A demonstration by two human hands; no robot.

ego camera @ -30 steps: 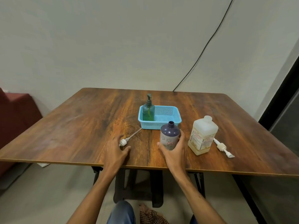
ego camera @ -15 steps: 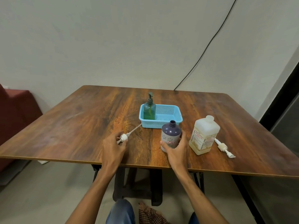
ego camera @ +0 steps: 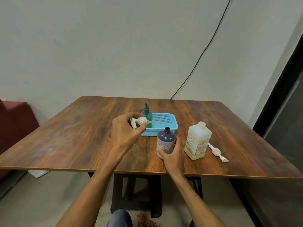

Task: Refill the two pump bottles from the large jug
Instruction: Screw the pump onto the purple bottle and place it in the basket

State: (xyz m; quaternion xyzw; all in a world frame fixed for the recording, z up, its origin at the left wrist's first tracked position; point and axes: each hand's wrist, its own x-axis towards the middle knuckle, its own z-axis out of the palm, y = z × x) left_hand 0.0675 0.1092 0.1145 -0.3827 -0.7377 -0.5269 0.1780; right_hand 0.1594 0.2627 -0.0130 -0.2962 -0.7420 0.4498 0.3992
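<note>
I see left hand [ego camera: 126,133] pinching the just-lifted pump [ego camera: 141,121], right hand [ego camera: 172,157] gripping the open bottle [ego camera: 166,141] beside it; recap likely next.

Open purple bottle [ego camera: 166,138] beside pale jug [ego camera: 198,140]

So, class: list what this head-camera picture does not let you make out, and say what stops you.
Head view: liquid level in the purple bottle; its dark wall hides it.
Head view: label print on the jug; too small.
Head view: lower green bottle; the left hand and its pump cover it.
</note>
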